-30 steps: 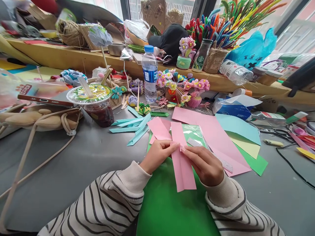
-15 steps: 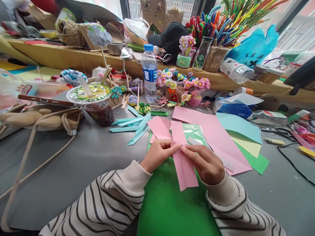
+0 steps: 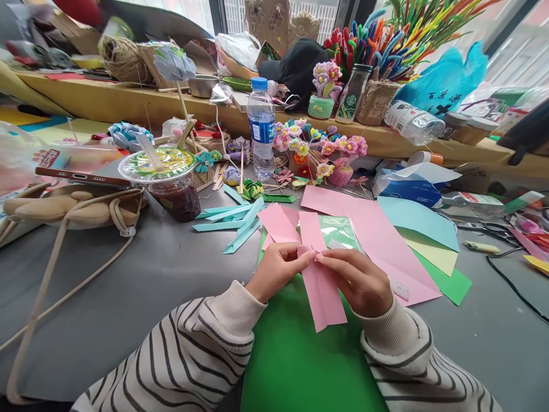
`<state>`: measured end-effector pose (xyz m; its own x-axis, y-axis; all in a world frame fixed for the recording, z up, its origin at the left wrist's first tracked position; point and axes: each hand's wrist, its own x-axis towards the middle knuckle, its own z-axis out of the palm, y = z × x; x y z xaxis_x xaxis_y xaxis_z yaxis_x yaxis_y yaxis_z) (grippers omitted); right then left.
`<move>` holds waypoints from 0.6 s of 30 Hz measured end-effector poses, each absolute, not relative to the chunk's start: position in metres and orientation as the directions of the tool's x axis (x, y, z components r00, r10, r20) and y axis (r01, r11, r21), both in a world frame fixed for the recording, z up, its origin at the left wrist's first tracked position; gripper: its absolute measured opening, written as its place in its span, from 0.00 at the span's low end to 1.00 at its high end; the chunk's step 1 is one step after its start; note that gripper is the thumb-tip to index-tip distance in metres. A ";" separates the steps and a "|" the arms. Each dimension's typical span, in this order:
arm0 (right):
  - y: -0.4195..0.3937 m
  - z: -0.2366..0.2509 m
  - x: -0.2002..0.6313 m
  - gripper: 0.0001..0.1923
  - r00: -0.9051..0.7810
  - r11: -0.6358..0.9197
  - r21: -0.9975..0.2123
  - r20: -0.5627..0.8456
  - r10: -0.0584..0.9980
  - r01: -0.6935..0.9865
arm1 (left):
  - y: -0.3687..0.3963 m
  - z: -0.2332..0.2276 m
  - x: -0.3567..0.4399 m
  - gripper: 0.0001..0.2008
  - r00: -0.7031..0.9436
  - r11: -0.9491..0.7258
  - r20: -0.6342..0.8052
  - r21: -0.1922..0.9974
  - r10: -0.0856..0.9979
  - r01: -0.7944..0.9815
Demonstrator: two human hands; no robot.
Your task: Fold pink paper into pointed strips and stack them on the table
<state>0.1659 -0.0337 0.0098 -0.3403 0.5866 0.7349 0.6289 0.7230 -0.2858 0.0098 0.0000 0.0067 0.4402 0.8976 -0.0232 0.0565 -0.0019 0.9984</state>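
Note:
Both hands pinch the far end of a creased pink paper strip, whose near end hangs over a green folder. My left hand is closed on its left corner, thumb on top. From the right, my right hand grips the other corner between thumb and fingertips; the edge there looks bent up. Just beyond the fingers lies another pink strip, with more pink pieces to its left. A large pink sheet lies to the right, and a ruler shows partly beside my right hand.
Folded light-blue strips lie left of the pink pieces. A lidded drink cup and a water bottle stand behind. Blue, yellow and green sheets fan out at right, near scissors. Handmade flowers crowd the back.
My hands stay pinched on the pink strip in nearly the same place. My right fingers have shifted slightly at the strip's corner, and the whole view has moved a little.

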 end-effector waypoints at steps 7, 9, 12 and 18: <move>-0.031 0.006 0.166 0.06 -0.037 0.400 -0.787 0.435 0.900 0.469 | 0.001 0.006 0.009 0.14 0.461 -0.018 -0.026 0.996 0.887 0.091; -0.031 0.004 0.168 0.07 -0.019 0.309 -0.823 0.341 0.940 0.477 | 0.001 0.005 0.009 0.14 0.473 -0.016 -0.035 0.994 0.880 0.104; -0.031 0.005 0.172 0.09 -0.028 0.205 -0.848 0.219 0.975 0.489 | 0.000 0.003 0.010 0.14 0.498 -0.032 -0.037 0.991 0.866 0.129; -0.032 0.011 0.175 0.12 -0.104 0.114 -0.823 0.068 0.992 0.557 | 0.001 0.005 0.010 0.14 0.561 -0.087 -0.037 0.978 0.827 0.192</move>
<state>0.1754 -0.0324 0.0113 -0.1041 0.9923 0.0676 0.5568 0.1144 -0.8227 0.0095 0.0009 0.0049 0.5610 0.8270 -0.0367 0.1919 -0.0868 0.9776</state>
